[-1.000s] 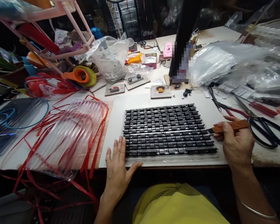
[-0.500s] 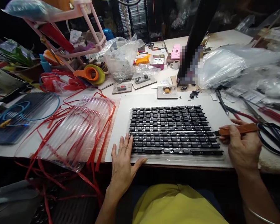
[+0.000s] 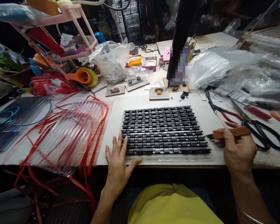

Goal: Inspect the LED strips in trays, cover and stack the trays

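Rows of black electronic connectors [image 3: 163, 128] lie side by side in clear plastic tubes on a white board [image 3: 140, 103]. My left hand [image 3: 118, 158] is open, its spread fingertips resting at the left ends of the lower rows and its thumb near the front edge. In my right hand [image 3: 239, 149] is a knife with an orange-brown handle [image 3: 235, 133], gripped in a closed fist. Its dark blade points left, just off the right ends of the middle rows.
Black-handled scissors [image 3: 266, 133], red-handled pliers [image 3: 231, 116] and a pen-like tool [image 3: 210, 102] lie at the right. Empty clear tubes [image 3: 65, 133] with red ribbons [image 3: 91, 149] spread at the left. Small sample boards [image 3: 158, 94] and plastic bags [image 3: 212, 67] stand behind.
The view has shifted, so everything sits further left. The knife blade has drawn back to the right, from touching the row ends to slightly apart. My left hand stays at the rows.
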The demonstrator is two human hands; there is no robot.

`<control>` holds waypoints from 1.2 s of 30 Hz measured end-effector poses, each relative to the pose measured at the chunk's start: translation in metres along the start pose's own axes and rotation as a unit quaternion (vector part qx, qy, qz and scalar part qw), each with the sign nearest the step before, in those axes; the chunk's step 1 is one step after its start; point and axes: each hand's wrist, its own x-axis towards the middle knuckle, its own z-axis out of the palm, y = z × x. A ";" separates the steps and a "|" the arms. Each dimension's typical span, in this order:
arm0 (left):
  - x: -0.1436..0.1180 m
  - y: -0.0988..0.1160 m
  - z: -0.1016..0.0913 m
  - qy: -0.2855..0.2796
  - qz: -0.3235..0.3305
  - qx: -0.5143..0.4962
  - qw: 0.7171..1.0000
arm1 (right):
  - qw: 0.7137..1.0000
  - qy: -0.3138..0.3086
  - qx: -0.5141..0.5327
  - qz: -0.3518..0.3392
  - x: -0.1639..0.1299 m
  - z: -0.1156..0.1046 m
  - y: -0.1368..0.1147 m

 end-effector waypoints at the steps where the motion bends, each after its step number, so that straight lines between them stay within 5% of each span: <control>1: 0.000 0.001 0.000 -0.003 -0.006 -0.002 1.000 | 1.000 -0.002 0.005 0.000 0.000 0.000 0.001; 24: -0.019 -0.012 -0.003 0.069 -0.049 -0.062 0.994 | 0.997 -0.044 0.056 0.008 0.005 -0.001 0.014; 36: 0.008 0.033 0.007 0.042 0.043 -0.023 0.998 | 0.995 -0.068 0.071 0.028 0.003 0.000 0.008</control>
